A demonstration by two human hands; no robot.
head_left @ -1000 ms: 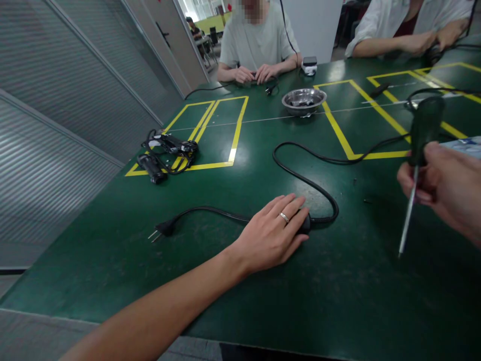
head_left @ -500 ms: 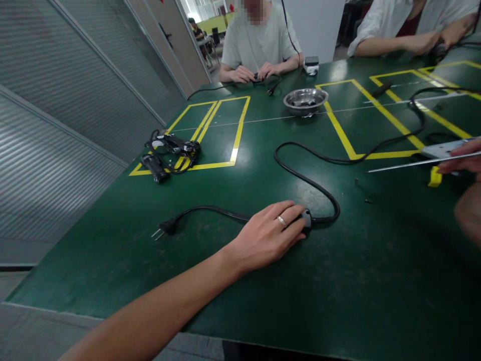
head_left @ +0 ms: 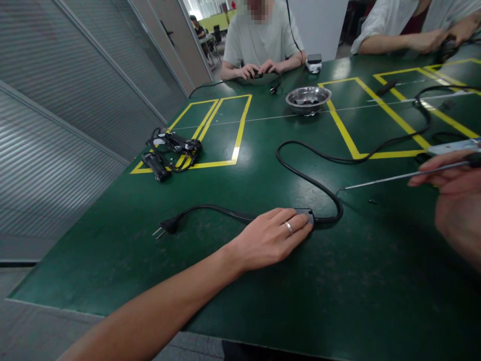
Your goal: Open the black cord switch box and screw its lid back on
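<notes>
Grey inline box [head_left: 305, 213], flat-faced, lies beneath draped left fingers [head_left: 296, 224], their grip impossible to tell; right fingers [head_left: 447, 160] clasp a thin, shiny-shafted screwdriver [head_left: 383, 180].

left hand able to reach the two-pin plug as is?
Probably yes: only the black power cord lies between the left hand and the two-pin plug, though the hand would need to leave the gray inline box.

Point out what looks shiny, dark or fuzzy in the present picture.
Head view: pale sheen on the green table beside the black cable; yellow tape whitened by glare in one spot; soft detail on the right grip; dark shade toward the lower right.
</notes>
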